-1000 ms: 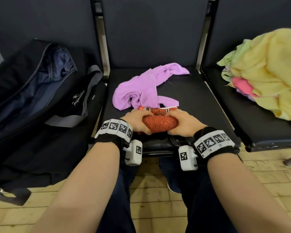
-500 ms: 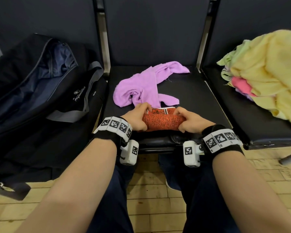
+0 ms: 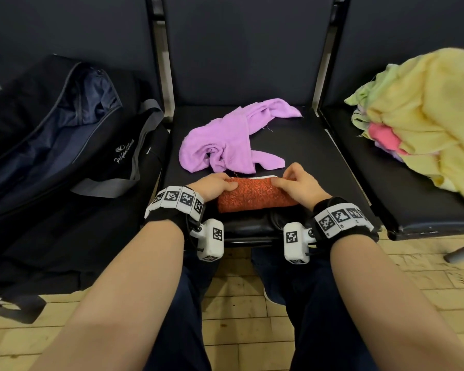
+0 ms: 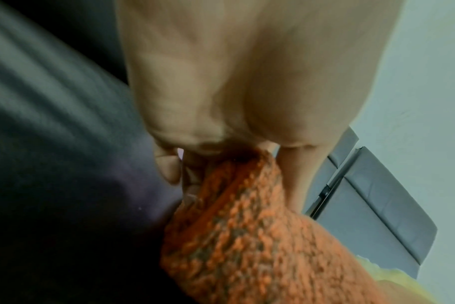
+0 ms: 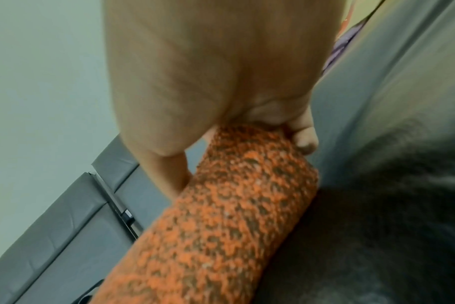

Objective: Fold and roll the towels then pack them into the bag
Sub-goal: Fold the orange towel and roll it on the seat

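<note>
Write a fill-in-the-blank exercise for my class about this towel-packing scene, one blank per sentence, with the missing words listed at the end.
1. Both hands grip a rolled towel whose colour is ____.
2. The crumpled towel lying behind the roll is ____.
3. The open bag sits on the person's ____ side.
4. The left hand and right hand hold the roll at its two ____.

Missing words: orange; purple; left; ends
</note>
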Action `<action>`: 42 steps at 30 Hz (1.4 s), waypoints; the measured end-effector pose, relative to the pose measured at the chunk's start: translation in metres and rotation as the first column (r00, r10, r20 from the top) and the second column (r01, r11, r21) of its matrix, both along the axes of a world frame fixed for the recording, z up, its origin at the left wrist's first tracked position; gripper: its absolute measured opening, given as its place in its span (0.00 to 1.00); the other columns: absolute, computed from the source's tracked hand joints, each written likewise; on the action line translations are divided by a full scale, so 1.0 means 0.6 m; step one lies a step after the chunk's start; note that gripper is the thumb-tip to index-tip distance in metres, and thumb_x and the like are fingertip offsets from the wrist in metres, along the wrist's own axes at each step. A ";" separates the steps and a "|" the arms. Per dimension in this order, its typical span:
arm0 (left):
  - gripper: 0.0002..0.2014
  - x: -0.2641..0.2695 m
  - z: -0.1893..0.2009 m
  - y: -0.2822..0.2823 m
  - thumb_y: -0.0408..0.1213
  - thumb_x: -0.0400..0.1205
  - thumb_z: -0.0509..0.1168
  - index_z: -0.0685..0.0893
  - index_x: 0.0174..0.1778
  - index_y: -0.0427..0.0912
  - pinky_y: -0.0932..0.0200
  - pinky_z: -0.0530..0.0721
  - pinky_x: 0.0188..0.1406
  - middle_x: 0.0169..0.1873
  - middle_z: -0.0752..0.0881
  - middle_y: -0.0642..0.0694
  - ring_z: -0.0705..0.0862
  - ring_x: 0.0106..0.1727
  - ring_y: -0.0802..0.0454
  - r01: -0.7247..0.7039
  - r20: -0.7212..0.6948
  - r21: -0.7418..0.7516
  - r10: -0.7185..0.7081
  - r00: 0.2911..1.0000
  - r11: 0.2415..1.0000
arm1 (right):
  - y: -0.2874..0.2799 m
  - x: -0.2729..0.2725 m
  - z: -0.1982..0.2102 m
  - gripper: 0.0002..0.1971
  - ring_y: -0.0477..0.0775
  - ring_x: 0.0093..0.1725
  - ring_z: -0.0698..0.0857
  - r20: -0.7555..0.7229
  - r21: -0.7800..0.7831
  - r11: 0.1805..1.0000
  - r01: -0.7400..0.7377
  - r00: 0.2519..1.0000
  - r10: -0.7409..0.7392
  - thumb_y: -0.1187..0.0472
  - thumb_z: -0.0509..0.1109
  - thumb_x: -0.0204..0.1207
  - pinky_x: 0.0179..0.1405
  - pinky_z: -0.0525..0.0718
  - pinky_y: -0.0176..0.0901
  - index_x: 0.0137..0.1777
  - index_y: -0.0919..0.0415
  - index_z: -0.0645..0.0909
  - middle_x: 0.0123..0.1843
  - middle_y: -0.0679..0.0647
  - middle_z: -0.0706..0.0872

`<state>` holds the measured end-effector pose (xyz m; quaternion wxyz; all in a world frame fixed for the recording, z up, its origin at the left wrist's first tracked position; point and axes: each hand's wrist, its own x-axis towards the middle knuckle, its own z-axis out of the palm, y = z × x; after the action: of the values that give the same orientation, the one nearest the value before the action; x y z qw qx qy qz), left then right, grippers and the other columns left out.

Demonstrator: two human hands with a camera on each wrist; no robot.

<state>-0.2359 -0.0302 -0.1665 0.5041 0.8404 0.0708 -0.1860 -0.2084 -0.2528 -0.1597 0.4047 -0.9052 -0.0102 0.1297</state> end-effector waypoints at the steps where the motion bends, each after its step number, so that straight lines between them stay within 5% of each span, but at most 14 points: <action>1: 0.09 0.003 0.000 0.000 0.37 0.83 0.65 0.80 0.57 0.39 0.62 0.74 0.54 0.51 0.80 0.44 0.76 0.54 0.51 -0.003 0.005 0.021 0.002 1.000 1.000 | 0.001 0.002 -0.002 0.17 0.51 0.46 0.80 0.020 -0.026 0.999 0.020 1.000 -0.020 0.46 0.72 0.74 0.44 0.75 0.44 0.49 0.59 0.75 0.44 0.50 0.81; 4: 0.05 0.010 -0.005 0.003 0.41 0.81 0.67 0.78 0.48 0.46 0.65 0.71 0.45 0.49 0.79 0.44 0.75 0.52 0.51 0.024 0.001 0.128 -0.024 1.000 0.992 | 0.010 0.004 -0.003 0.21 0.52 0.47 0.82 0.082 -0.175 0.983 0.046 0.996 -0.032 0.38 0.71 0.72 0.48 0.78 0.46 0.45 0.58 0.78 0.46 0.51 0.83; 8: 0.11 0.003 -0.015 0.008 0.51 0.70 0.73 0.79 0.42 0.56 0.47 0.72 0.69 0.54 0.77 0.49 0.77 0.60 0.46 -0.032 0.281 0.276 -0.049 0.958 0.961 | 0.021 0.009 -0.008 0.20 0.58 0.58 0.80 0.187 -0.350 0.934 0.069 0.982 -0.002 0.38 0.71 0.72 0.66 0.75 0.55 0.45 0.56 0.81 0.54 0.54 0.82; 10: 0.10 -0.005 -0.012 0.006 0.47 0.70 0.75 0.82 0.42 0.54 0.42 0.75 0.66 0.48 0.80 0.53 0.79 0.56 0.47 0.002 0.441 0.223 -0.103 0.892 0.975 | 0.024 0.012 -0.013 0.17 0.60 0.61 0.77 0.277 -0.301 0.951 0.073 0.961 0.014 0.44 0.75 0.71 0.65 0.72 0.53 0.48 0.58 0.80 0.57 0.56 0.79; 14: 0.26 -0.014 -0.004 0.014 0.75 0.53 0.70 0.81 0.41 0.64 0.50 0.78 0.65 0.53 0.83 0.54 0.80 0.57 0.53 0.128 0.254 0.296 -0.207 0.945 0.947 | 0.038 0.012 -0.016 0.08 0.62 0.54 0.80 0.363 -0.328 0.944 0.007 0.924 0.120 0.53 0.74 0.73 0.57 0.72 0.50 0.43 0.57 0.80 0.47 0.56 0.85; 16: 0.31 -0.019 0.000 0.019 0.69 0.55 0.75 0.78 0.52 0.65 0.50 0.71 0.72 0.60 0.76 0.54 0.74 0.65 0.51 0.201 0.134 0.417 -0.278 0.951 0.887 | 0.036 0.007 -0.012 0.10 0.60 0.50 0.84 0.372 -0.310 0.951 -0.002 0.920 0.123 0.50 0.72 0.75 0.55 0.77 0.49 0.40 0.56 0.82 0.42 0.54 0.87; 19: 0.32 -0.020 -0.001 0.013 0.50 0.68 0.79 0.76 0.67 0.51 0.52 0.65 0.73 0.65 0.75 0.51 0.72 0.69 0.50 0.184 0.153 0.544 -0.312 0.938 0.818 | 0.019 -0.001 -0.004 0.12 0.52 0.53 0.83 0.229 -0.226 0.971 -0.077 0.965 0.130 0.43 0.73 0.72 0.61 0.78 0.50 0.45 0.52 0.86 0.49 0.48 0.85; 22: 0.27 -0.010 -0.007 0.009 0.47 0.70 0.77 0.80 0.65 0.48 0.54 0.65 0.73 0.66 0.75 0.49 0.71 0.69 0.49 0.107 0.231 0.544 -0.271 0.934 0.832 | 0.006 -0.005 -0.007 0.23 0.55 0.67 0.72 0.053 -0.263 0.932 -0.249 0.961 0.271 0.56 0.77 0.68 0.75 0.67 0.52 0.65 0.52 0.81 0.65 0.50 0.74; 24: 0.25 -0.006 -0.006 0.007 0.44 0.72 0.77 0.82 0.64 0.45 0.57 0.68 0.70 0.63 0.75 0.45 0.73 0.66 0.48 0.113 0.206 0.472 -0.234 0.950 0.874 | 0.002 -0.002 -0.011 0.28 0.57 0.70 0.72 0.076 -0.246 0.926 -0.287 0.947 0.313 0.63 0.76 0.68 0.74 0.68 0.51 0.69 0.54 0.78 0.69 0.52 0.73; 29: 0.16 -0.002 -0.002 0.014 0.35 0.77 0.72 0.78 0.57 0.51 0.54 0.77 0.64 0.63 0.77 0.42 0.79 0.57 0.48 -0.015 0.155 0.030 0.010 0.988 0.999 | 0.005 0.000 -0.009 0.10 0.56 0.55 0.79 0.118 -0.096 0.981 -0.168 0.977 0.179 0.56 0.68 0.72 0.63 0.75 0.51 0.51 0.43 0.77 0.51 0.47 0.79; 33: 0.11 0.001 -0.008 0.011 0.32 0.82 0.65 0.78 0.60 0.47 0.55 0.72 0.66 0.65 0.75 0.35 0.76 0.60 0.43 -0.030 0.239 0.093 0.007 0.971 0.995 | 0.014 0.001 -0.006 0.04 0.48 0.53 0.75 0.082 -0.012 0.992 -0.129 0.988 0.130 0.59 0.67 0.77 0.53 0.67 0.38 0.47 0.54 0.84 0.48 0.48 0.73; 36: 0.11 -0.001 -0.007 0.005 0.31 0.85 0.61 0.82 0.61 0.34 0.65 0.69 0.56 0.60 0.82 0.33 0.77 0.56 0.50 0.003 0.272 0.178 -0.052 0.961 0.984 | 0.013 0.005 -0.005 0.06 0.51 0.54 0.78 0.041 -0.037 0.992 -0.121 0.992 0.122 0.55 0.67 0.77 0.54 0.70 0.40 0.46 0.53 0.84 0.50 0.51 0.78; 39: 0.17 -0.003 -0.008 0.006 0.45 0.87 0.59 0.82 0.65 0.40 0.64 0.66 0.67 0.65 0.79 0.38 0.75 0.70 0.43 0.024 0.221 0.238 -0.078 0.972 0.971 | 0.011 0.007 -0.007 0.10 0.56 0.56 0.80 -0.025 -0.099 0.993 -0.069 0.997 0.066 0.49 0.65 0.77 0.66 0.71 0.51 0.52 0.52 0.81 0.50 0.51 0.83; 42: 0.33 -0.014 0.002 0.004 0.66 0.71 0.67 0.75 0.71 0.59 0.48 0.53 0.79 0.72 0.64 0.50 0.59 0.77 0.46 0.066 0.041 0.465 -0.096 0.995 0.883 | 0.007 0.008 -0.013 0.14 0.56 0.52 0.78 0.011 -0.190 0.981 -0.048 0.999 0.051 0.47 0.65 0.77 0.72 0.61 0.55 0.55 0.54 0.73 0.49 0.51 0.82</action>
<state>-0.2444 -0.0276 -0.1652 0.2830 0.9439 0.0623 -0.1581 -0.2037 -0.2488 -0.1673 0.3129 -0.9401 -0.0235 0.1331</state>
